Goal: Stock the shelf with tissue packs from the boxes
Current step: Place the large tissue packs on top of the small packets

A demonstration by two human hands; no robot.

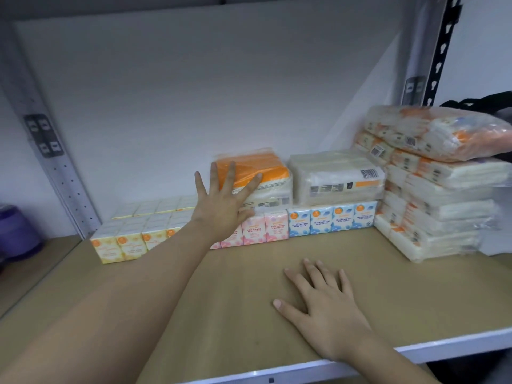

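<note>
Tissue packs fill the back of the tan wooden shelf board [194, 300], set in a grey metal rack. At the far left, beyond the perforated grey upright [59, 173], sits a blurred purple round container [16, 231]. On the shelf the row begins with small yellow-printed mini tissue packs [122, 245], then pink rose-scented mini packs [266, 228], then blue fragrance-free mini packs [332, 218]. The left hand [221, 209] reaches in with its fingers spread wide, gripping nothing, fingertips against the front of an orange-topped clear-wrapped tissue bundle [266, 173] that lies on the pink packs. Beside that bundle a white clear-wrapped tissue bundle [336, 180] rests on the blue packs. The right hand [324, 309] lies flat, palm down and fingers splayed, on the bare board near the front edge. At the right a tall stack of white and orange wrapped tissue bundles [432, 189] rises, its top one tilted.
</note>
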